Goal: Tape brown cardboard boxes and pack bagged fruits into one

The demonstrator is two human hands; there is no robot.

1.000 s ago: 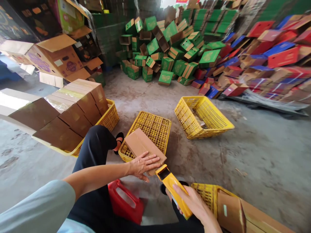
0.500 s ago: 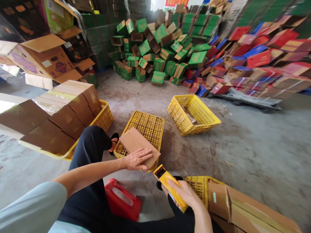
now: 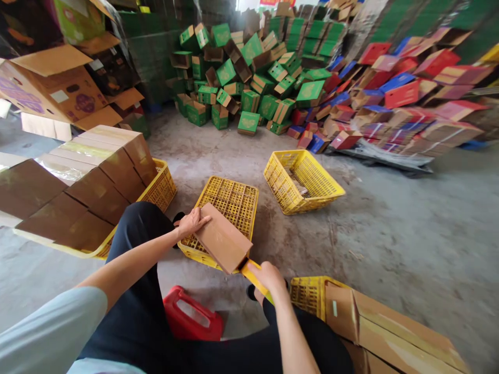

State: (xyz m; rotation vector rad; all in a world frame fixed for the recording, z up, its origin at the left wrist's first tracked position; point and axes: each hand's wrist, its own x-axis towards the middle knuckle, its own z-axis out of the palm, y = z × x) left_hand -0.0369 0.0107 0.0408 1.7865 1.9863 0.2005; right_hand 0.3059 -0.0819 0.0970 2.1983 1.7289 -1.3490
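A small brown cardboard box (image 3: 224,236) lies slanted on an upturned yellow plastic crate (image 3: 230,195) between my knees. My left hand (image 3: 192,222) grips its far-left end, thumb on top and fingers around the edge. In my right hand (image 3: 268,278) is a long yellow stapler-like hand tool (image 3: 255,278); its exact kind is not clear. The tool's dark front end meets the box's near-right end, and whether it clamps the cardboard is hidden. Below the crate, a red plastic jug-like container (image 3: 191,317) stands on the floor.
Brown boxes fill a yellow crate (image 3: 167,184) at left. Another yellow crate (image 3: 304,182) stands ahead on the right, with scraps inside. Near my right knee, a yellow crate (image 3: 307,296) holds long cartons (image 3: 393,322). Behind are heaps of green boxes (image 3: 249,122) and red-blue boxes (image 3: 401,93).
My left hand has gone from lying flat on the box's near end to gripping its far-left end. The yellow tool has moved left, up to the box's near-right end.
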